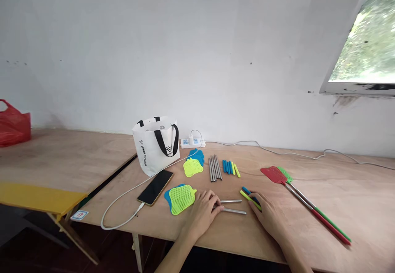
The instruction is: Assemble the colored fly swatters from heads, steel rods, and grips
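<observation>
My left hand [202, 212] rests on the wooden table [339, 199], fingers curled over the near ends of two metal rods [233, 206]. A yellow-green swatter head [181, 199] on a blue one lies just left of it. My right hand [268, 215] lies to the right, its fingers on a yellow-green grip and a blue grip [249, 195]. Farther back lie several metal rods [214, 167], several blue and green grips [231, 167], and another yellow-green head [192, 167] with a blue head [196, 155].
Two finished swatters, red [305, 201] and green [308, 201], lie at the right. A phone [155, 187] on a white cable, a white tote bag [156, 144] and a power strip [193, 142] stand at the left. A red bag [14, 127] sits on a second table.
</observation>
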A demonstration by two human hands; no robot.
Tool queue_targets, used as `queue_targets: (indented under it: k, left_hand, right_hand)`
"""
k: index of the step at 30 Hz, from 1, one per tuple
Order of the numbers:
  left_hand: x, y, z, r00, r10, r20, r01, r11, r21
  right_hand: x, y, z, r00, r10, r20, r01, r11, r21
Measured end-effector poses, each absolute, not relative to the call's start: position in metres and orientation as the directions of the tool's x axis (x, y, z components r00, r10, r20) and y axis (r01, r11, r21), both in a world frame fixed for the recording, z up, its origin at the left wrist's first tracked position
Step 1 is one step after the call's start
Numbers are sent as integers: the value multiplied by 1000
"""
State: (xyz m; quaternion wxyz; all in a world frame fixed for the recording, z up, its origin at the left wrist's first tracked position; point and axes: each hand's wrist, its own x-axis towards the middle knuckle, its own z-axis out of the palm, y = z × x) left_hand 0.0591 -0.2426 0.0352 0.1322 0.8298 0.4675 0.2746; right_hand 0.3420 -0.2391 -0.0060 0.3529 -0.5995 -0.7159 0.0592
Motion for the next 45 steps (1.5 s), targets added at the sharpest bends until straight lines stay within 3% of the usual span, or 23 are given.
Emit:
queue_targets:
  k: [9,14,22,27,33,38,45]
  left_hand:
    - [59,-240,34,421,850,317,713,-526,463]
    - [59,-239,33,408,870,276,740,-493,458]
    - [59,-241,34,333,913,237,744,-409,528]
    - [59,-238,31,369,890,270,701,-457,547]
    - [60,-235,32,405,859,312,658,-511,554]
    - [59,-233,34,364,866,343,637,-500,587]
    - [59,-236,35,391,846,362,600,-533,596]
  right_hand:
    - [340,-244,3,25,888,459,779,270,-566]
    - [340,-246,5,-31,895,445,766,308,-565]
    - [337,-247,7,-36,894,446,753,317,-576]
    - [336,-248,9,-30,899,436,749,309,-586]
    - [336,-247,9,-21,854,519,785,336,-521]
    - [335,-247,12,-163,798,581,798,452,-398]
    - [332,-249,15,-259,767,587,790,518,-327]
